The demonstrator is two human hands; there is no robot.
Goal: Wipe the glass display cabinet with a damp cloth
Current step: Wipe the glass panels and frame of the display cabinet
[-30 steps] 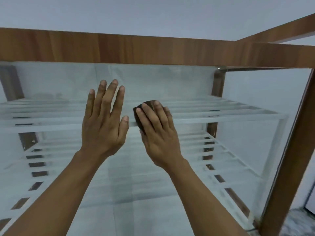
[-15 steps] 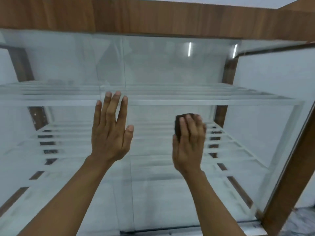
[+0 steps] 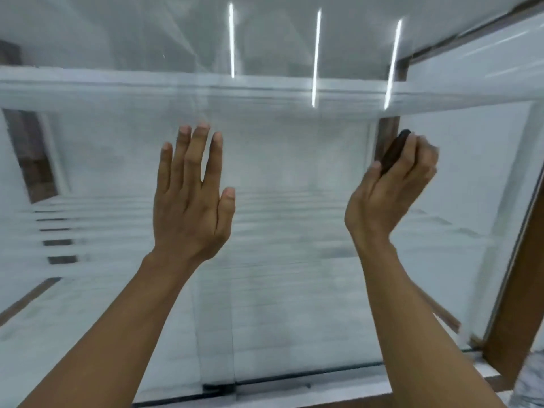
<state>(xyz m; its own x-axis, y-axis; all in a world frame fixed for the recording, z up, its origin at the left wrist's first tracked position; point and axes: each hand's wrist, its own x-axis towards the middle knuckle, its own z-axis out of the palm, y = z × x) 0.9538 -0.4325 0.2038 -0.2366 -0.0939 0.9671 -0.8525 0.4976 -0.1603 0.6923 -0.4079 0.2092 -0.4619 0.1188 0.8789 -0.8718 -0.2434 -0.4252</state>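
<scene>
The glass front of the display cabinet fills the view, with white slatted shelves behind it. My left hand is spread flat against the pane at centre left, fingers up and apart, holding nothing. My right hand is at the right, tilted and blurred, with its fingers curled around a small dark cloth. Only the cloth's dark edge shows above the thumb; the remainder is hidden by the fingers. I cannot tell whether the cloth touches the glass.
A brown wooden frame post stands at the right edge of the cabinet. A dark bottom rail runs along the base of the pane. Three bright light strips reflect in the upper glass. A white shelf edge crosses above the hands.
My right hand has swept the cloth right and down across the glass and has tilted. The view has dropped, so the wooden top is out of sight. My left hand stays flat on the pane.
</scene>
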